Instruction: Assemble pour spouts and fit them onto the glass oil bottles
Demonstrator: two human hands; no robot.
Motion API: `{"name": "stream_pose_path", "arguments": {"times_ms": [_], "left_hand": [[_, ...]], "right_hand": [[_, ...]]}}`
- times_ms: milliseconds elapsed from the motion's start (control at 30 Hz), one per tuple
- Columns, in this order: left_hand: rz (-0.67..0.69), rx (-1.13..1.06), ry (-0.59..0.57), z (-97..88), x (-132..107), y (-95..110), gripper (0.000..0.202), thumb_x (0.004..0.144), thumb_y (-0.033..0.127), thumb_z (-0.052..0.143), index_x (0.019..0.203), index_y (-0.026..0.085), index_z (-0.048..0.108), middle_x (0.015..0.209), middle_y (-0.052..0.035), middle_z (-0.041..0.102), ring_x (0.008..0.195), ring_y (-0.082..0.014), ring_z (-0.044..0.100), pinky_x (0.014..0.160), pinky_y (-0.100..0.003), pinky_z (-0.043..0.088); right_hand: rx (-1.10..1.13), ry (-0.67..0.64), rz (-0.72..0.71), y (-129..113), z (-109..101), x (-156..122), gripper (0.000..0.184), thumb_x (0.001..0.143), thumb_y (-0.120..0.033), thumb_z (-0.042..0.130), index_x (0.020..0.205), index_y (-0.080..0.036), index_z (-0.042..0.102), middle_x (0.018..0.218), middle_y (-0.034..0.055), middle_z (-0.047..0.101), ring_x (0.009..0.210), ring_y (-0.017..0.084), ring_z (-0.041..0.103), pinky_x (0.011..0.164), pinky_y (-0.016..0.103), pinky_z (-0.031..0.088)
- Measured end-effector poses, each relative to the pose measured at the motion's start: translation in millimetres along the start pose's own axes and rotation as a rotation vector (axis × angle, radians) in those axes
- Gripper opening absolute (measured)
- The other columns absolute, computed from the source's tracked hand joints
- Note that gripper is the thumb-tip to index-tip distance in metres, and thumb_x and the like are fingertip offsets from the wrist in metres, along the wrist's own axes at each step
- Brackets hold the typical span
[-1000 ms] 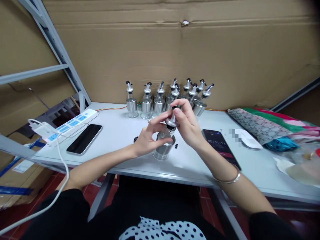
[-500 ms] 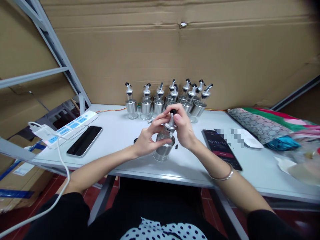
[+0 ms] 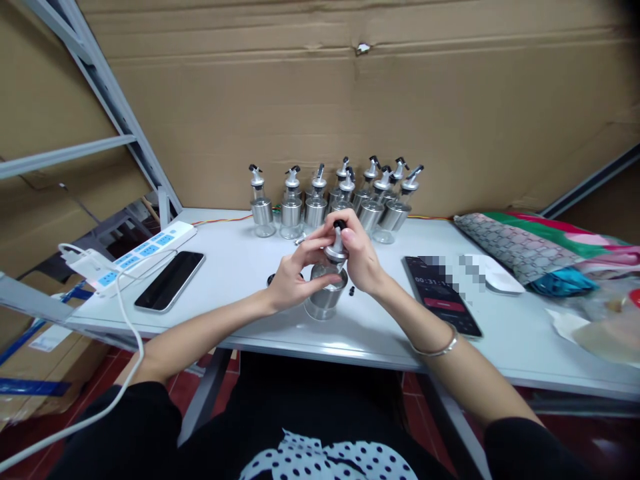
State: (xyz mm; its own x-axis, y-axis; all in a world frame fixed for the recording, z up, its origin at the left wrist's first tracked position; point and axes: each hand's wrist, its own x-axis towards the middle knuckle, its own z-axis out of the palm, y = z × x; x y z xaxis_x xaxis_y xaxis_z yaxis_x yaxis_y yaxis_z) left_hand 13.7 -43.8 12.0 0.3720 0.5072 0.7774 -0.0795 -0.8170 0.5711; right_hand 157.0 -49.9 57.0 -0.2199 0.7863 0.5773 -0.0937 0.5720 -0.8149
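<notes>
A glass oil bottle (image 3: 326, 297) with a steel sleeve is held just above the white table (image 3: 240, 267), tilted slightly toward me. My left hand (image 3: 295, 272) grips its glass shoulder from the left. The fingers of my right hand (image 3: 361, 257) are closed round the silver pourer cap (image 3: 336, 248) on the bottle's neck, its black tip showing above my fingers. Small black parts (image 3: 352, 291) lie on the table beside the bottle.
Several finished pourer bottles (image 3: 330, 200) stand in a cluster against the cardboard wall. A dark phone (image 3: 170, 281) and a white power strip (image 3: 135, 253) lie at the left. A phone showing a timer (image 3: 443, 297), a white mouse (image 3: 493, 275) and folded cloth (image 3: 530, 250) lie right.
My hands and the bottle have dropped slightly and moved a little left. My right hand has shifted its grip lower over the cap.
</notes>
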Motion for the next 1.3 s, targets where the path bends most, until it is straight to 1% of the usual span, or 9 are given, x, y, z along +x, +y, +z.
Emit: {"name": "stream_pose_path", "arguments": {"times_ms": [233, 467, 567, 667, 800, 900, 1033, 1167, 1300], "left_hand": [[-0.014, -0.018, -0.011, 1.8, 1, 0, 0.051, 0.078, 0.031, 0.069, 0.123, 0.025, 0.046, 0.136, -0.0122, 0.049, 0.092, -0.0149, 0.066, 0.084, -0.028, 0.056], [0.02, -0.028, 0.027, 3.8, -3, -1, 0.043, 0.082, 0.029, 0.065, 0.119, 0.029, 0.045, 0.135, -0.0074, 0.048, 0.112, -0.0186, 0.059, 0.084, -0.028, 0.055], [0.021, -0.034, 0.061, 2.3, -4, -3, 0.04, 0.083, 0.028, 0.064, 0.117, 0.03, 0.044, 0.13, -0.0052, 0.051, 0.108, -0.0165, 0.061, 0.083, -0.028, 0.055], [-0.007, -0.026, 0.083, -9.2, 4, -2, 0.039, 0.084, 0.028, 0.063, 0.117, 0.03, 0.041, 0.112, -0.0025, 0.06, 0.091, -0.0129, 0.066, 0.079, -0.028, 0.055], [-0.042, 0.094, 0.195, -45.1, 29, -1, 0.043, 0.087, 0.035, 0.059, 0.122, 0.03, 0.034, 0.104, -0.0027, 0.061, 0.091, -0.0149, 0.065, 0.079, -0.029, 0.053], [-0.031, 0.253, 0.288, -78.4, 41, -18, 0.047, 0.089, 0.043, 0.051, 0.129, 0.031, 0.028, 0.112, -0.0053, 0.057, 0.1, -0.0179, 0.062, 0.091, -0.037, 0.049], [-0.102, 0.436, 0.397, -111.6, 36, -62, 0.05, 0.088, 0.052, 0.047, 0.129, 0.027, 0.031, 0.114, -0.0081, 0.055, 0.104, -0.0199, 0.059, 0.098, -0.041, 0.045], [-0.187, 0.531, 0.408, -124.5, 25, -97, 0.059, 0.086, 0.061, 0.043, 0.131, 0.025, 0.029, 0.122, -0.0118, 0.051, 0.11, -0.0227, 0.055, 0.1, -0.044, 0.042], [-0.202, 0.586, 0.413, -126.7, 17, -111, 0.067, 0.085, 0.063, 0.041, 0.135, 0.021, 0.025, 0.135, -0.0161, 0.04, 0.126, -0.0256, 0.043, 0.109, -0.046, 0.032]], "right_hand": [[-0.016, 0.015, -0.063, 12, 2, -6, 0.037, 0.087, -0.061, 0.037, 0.095, -0.026, 0.048, 0.087, 0.0021, 0.059, 0.08, 0.019, 0.059, 0.076, 0.036, 0.048], [-0.118, -0.093, -0.11, 12, 1, -5, 0.039, 0.091, -0.06, 0.029, 0.102, -0.026, 0.045, 0.096, 0.0037, 0.061, 0.09, 0.02, 0.06, 0.083, 0.039, 0.049], [-0.096, -0.18, -0.099, 8, 2, 1, 0.044, 0.091, -0.062, 0.027, 0.109, -0.026, 0.044, 0.104, 0.0047, 0.06, 0.096, 0.019, 0.06, 0.084, 0.038, 0.049], [-0.056, -0.21, -0.106, 6, 0, 9, 0.054, 0.087, -0.07, 0.028, 0.119, -0.027, 0.038, 0.113, 0.0071, 0.059, 0.1, 0.02, 0.06, 0.082, 0.039, 0.05], [-0.085, -0.002, -0.124, 7, -14, 16, 0.059, 0.084, -0.072, 0.028, 0.121, -0.027, 0.035, 0.11, 0.0081, 0.061, 0.089, 0.019, 0.063, 0.079, 0.038, 0.05], [-0.052, 0.142, -0.102, 14, -27, 19, 0.052, 0.088, -0.068, 0.028, 0.118, -0.027, 0.037, 0.102, 0.0067, 0.063, 0.08, 0.017, 0.064, 0.073, 0.034, 0.05], [0.013, 0.227, -0.04, 27, -38, 20, 0.046, 0.089, -0.064, 0.028, 0.111, -0.026, 0.04, 0.092, 0.0042, 0.064, 0.071, 0.014, 0.064, 0.065, 0.03, 0.05], [0.038, 0.257, -0.029, 32, -40, 19, 0.041, 0.089, -0.062, 0.032, 0.105, -0.026, 0.041, 0.087, 0.0029, 0.065, 0.068, 0.014, 0.063, 0.063, 0.029, 0.049], [0.049, 0.288, -0.029, 35, -41, 19, 0.039, 0.089, -0.061, 0.035, 0.102, -0.025, 0.044, 0.082, 0.0021, 0.065, 0.066, 0.014, 0.063, 0.06, 0.028, 0.047]]}}
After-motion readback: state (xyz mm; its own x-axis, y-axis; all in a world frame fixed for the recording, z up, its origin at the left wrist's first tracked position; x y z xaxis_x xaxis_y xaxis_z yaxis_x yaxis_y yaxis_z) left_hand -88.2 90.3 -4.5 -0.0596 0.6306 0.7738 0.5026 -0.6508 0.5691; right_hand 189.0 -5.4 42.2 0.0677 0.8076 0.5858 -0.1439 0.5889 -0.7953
